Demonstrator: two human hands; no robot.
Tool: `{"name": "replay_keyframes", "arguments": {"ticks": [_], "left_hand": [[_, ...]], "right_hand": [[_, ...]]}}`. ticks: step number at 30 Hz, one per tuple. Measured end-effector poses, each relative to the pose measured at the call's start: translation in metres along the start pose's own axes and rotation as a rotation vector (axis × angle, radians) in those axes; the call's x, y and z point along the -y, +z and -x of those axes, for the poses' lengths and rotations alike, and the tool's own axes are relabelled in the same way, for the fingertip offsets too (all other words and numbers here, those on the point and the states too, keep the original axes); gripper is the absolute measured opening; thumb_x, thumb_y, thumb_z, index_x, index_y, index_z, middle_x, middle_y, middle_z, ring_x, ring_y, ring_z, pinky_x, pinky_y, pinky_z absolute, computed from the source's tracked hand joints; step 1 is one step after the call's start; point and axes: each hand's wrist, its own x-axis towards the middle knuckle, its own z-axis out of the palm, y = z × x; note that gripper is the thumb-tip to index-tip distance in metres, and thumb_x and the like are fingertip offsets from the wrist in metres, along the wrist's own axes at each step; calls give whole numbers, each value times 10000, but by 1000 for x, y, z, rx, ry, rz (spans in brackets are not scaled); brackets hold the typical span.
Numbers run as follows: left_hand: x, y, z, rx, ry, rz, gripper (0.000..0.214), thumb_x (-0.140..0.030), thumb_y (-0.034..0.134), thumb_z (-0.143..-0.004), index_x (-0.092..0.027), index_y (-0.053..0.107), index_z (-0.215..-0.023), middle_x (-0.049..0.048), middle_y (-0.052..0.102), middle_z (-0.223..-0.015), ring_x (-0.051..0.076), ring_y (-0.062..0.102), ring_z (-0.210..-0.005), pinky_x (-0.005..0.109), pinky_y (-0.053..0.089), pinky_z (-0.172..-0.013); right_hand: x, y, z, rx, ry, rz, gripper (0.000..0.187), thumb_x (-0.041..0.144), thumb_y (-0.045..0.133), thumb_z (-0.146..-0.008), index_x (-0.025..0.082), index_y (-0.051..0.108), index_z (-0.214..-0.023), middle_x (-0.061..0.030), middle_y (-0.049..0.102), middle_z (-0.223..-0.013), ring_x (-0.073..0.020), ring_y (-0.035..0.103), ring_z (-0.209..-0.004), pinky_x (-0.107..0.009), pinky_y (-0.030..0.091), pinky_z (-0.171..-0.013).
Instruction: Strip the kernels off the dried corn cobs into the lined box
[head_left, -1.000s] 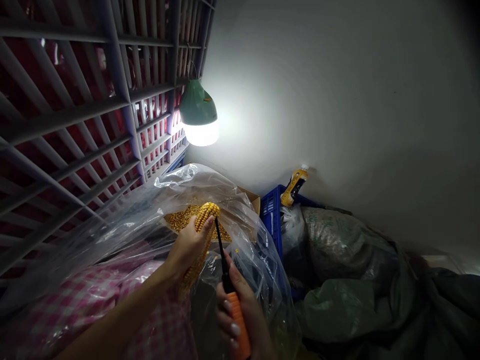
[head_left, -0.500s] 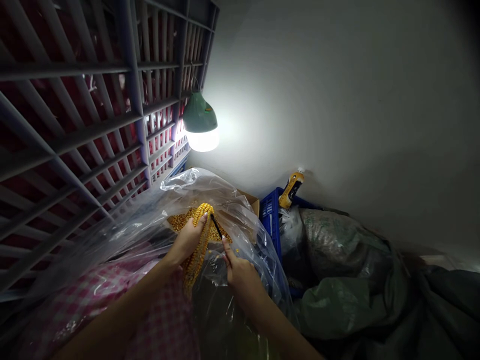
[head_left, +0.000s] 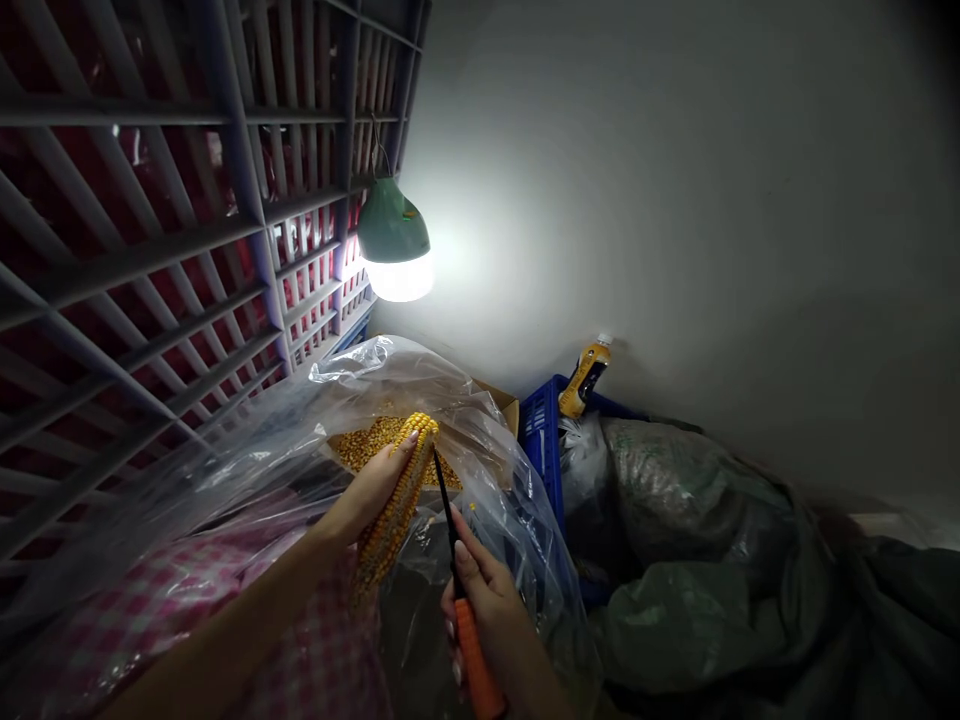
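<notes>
My left hand (head_left: 379, 485) is closed around a yellow ear of corn (head_left: 401, 500), which tilts with its upper end away from me. Bare strips run along the cob where kernels are gone. In my right hand (head_left: 487, 605) is a screwdriver (head_left: 476, 655) with an orange handle and a thin black shaft. Its tip meets the side of the ear near the top. Beneath the ear, loose corn kernels (head_left: 367, 440) lie inside a clear plastic bag (head_left: 487, 430).
A lit green lamp (head_left: 394, 235) hangs from a slatted plastic crate (head_left: 259, 225) on the left. To the right, a blue crate (head_left: 541, 425) holds a yellow bottle (head_left: 585, 378) and stuffed bags. Dark green sacking (head_left: 675, 620) lies at lower right. Pink checked cloth (head_left: 315, 640) is below my left arm.
My right hand has drawn down toward me, so the orange handle and more of the shaft now show. The ear has turned slightly, its upper end shifting right.
</notes>
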Motion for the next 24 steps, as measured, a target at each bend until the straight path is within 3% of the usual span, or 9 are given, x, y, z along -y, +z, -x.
{"name": "replay_keyframes", "arguments": {"ticks": [3,8,10,12,15,17,19,21,24], "left_hand": [[-2,3,0,-128,53,-187,531,-660,410,-779,-158,551,-882,25,568,-672,221,585,-688,310,458,-607],[3,0,-4,-286,80,-343,521,-655,395,-786,-161,545,-854,78,608,-786,269,602,-823,344,443,-708],[6,-2,-6,-255,74,-294,513,-670,389,-781,-177,529,-785,56,592,-723,237,597,-727,329,448,-659],[9,-3,-6,-125,35,-152,523,-691,385,-774,-186,521,-755,22,560,-639,193,562,-601,307,447,-572],[9,-2,-3,50,-42,83,553,-711,417,-754,-180,552,-830,2,562,-606,163,532,-518,291,455,-499],[7,-1,0,72,-106,150,583,-717,446,-737,-173,567,-906,4,578,-608,166,542,-506,296,470,-484],[3,-1,3,61,-166,165,611,-719,459,-727,-168,571,-965,1,575,-589,174,548,-489,304,479,-471],[0,-1,4,43,-183,163,620,-719,468,-720,-174,564,-999,-8,567,-578,177,550,-481,307,481,-464],[-2,-1,4,31,-127,116,597,-714,463,-724,-186,565,-982,-10,580,-598,182,559,-502,300,474,-475]], "right_hand": [[2,2,-10,-21,5,65,884,677,516,-753,207,267,-1459,76,470,-498,-84,389,-308,-203,355,-297],[-15,31,-29,-280,-202,192,711,631,586,-725,199,554,-1289,65,391,-456,-95,365,-349,-210,309,-340],[-17,40,-31,-186,-158,-41,660,650,607,-690,225,607,-1195,70,421,-470,-84,360,-343,-195,291,-331],[-14,41,-28,0,-47,-345,545,687,589,-675,216,662,-939,82,423,-458,-61,321,-305,-171,256,-295],[-9,30,-19,269,39,-581,542,693,591,-668,199,456,-491,101,295,-340,-33,218,-252,-147,211,-246],[-8,21,-11,359,58,-575,589,703,595,-659,215,361,-426,105,236,-293,-36,203,-232,-150,217,-227],[-9,14,-2,266,49,-520,546,712,605,-648,189,507,-526,92,335,-332,-49,267,-235,-163,261,-228],[-9,10,7,77,10,-406,605,711,626,-635,174,644,-914,86,447,-415,-67,346,-262,-178,314,-248],[-7,8,15,-102,-32,-154,925,717,619,-639,182,415,-1365,89,480,-467,-77,391,-302,-190,368,-292]]}}
